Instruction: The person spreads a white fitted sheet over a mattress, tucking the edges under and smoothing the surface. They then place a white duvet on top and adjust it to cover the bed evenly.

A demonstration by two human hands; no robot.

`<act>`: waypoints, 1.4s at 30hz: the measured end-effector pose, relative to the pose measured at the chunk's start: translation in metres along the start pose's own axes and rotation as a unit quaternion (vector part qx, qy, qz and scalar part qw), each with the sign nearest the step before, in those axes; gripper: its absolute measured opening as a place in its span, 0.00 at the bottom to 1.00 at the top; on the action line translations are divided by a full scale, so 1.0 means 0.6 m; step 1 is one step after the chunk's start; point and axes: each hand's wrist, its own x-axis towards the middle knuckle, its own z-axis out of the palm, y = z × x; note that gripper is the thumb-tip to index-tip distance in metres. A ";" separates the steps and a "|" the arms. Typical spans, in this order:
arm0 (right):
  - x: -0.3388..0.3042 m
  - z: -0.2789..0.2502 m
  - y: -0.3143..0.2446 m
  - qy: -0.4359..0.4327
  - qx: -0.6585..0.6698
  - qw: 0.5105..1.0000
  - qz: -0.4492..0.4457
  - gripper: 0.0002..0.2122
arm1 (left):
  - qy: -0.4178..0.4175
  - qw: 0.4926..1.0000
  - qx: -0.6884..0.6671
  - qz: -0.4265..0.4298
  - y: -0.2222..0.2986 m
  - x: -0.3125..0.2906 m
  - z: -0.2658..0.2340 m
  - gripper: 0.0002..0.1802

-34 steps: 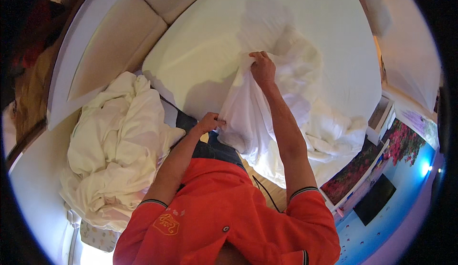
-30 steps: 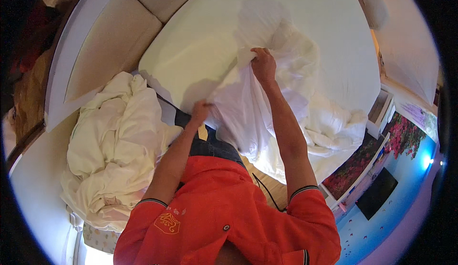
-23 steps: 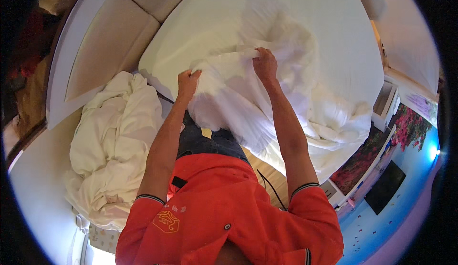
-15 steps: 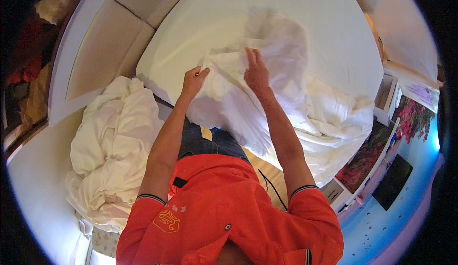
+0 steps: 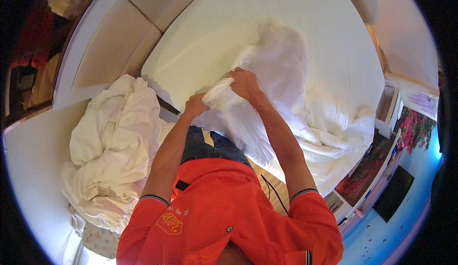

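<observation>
A thin white bed sheet (image 5: 281, 69) lies loosely bunched over the near part of the bed and hangs off its near edge. Part of it is gathered into a roll between my hands. My left hand (image 5: 195, 106) grips the lower left end of this roll, close to the bed's edge. Higher and to the right, my right hand (image 5: 244, 83) is closed round the other end, its palm turned down. Beneath both stretches the bed (image 5: 329, 40), covered in smooth white cloth. The fingertips of both hands are partly hidden by the fabric.
A big heap of white bedding (image 5: 114, 136) is piled at my left, beside the padded beige headboard (image 5: 119, 36). An open white drawer (image 5: 387, 105) stands past the bed's right side. A black cable (image 5: 272, 188) runs along the floor at my right.
Both hands have come lower and nearer to me. The sheet edge, spread between them before, is now gathered into a roll, and my right hand has closed on it.
</observation>
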 end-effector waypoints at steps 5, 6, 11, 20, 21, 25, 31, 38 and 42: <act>0.010 0.017 0.043 0.039 -0.046 0.995 0.077 0.08 | 0.043 0.986 0.121 -0.110 -0.069 -0.015 0.021 0.28; 0.012 0.024 0.051 0.036 -0.070 0.993 0.093 0.08 | 0.025 0.985 0.110 -0.132 -0.085 -0.013 0.018 0.26; 0.030 0.057 0.037 0.055 -0.209 0.975 0.047 0.11 | 0.158 0.985 0.045 -0.053 -0.131 0.000 -0.007 0.18; 0.117 0.113 -0.011 -0.147 -0.233 0.951 -0.140 0.07 | 0.222 0.973 -0.059 -0.033 -0.141 -0.010 -0.046 0.15; 0.132 0.116 -0.013 -0.139 -0.210 0.959 -0.130 0.06 | 0.240 0.967 -0.063 -0.054 -0.133 -0.014 -0.059 0.15; 0.193 0.119 -0.028 -0.096 -0.190 0.972 -0.103 0.08 | 0.300 0.952 0.014 -0.050 -0.156 0.013 -0.111 0.15; 0.283 0.124 -0.055 -0.035 -0.077 0.990 -0.117 0.09 | 0.337 0.937 0.088 -0.009 -0.253 0.069 -0.199 0.13; 0.401 0.148 -0.119 0.009 -0.112 0.982 -0.149 0.05 | 0.314 0.944 0.026 -0.101 -0.277 0.077 -0.318 0.17; 0.461 0.158 -0.153 -0.002 -0.129 0.978 -0.163 0.05 | 0.316 0.938 0.075 -0.124 -0.360 0.106 -0.313 0.16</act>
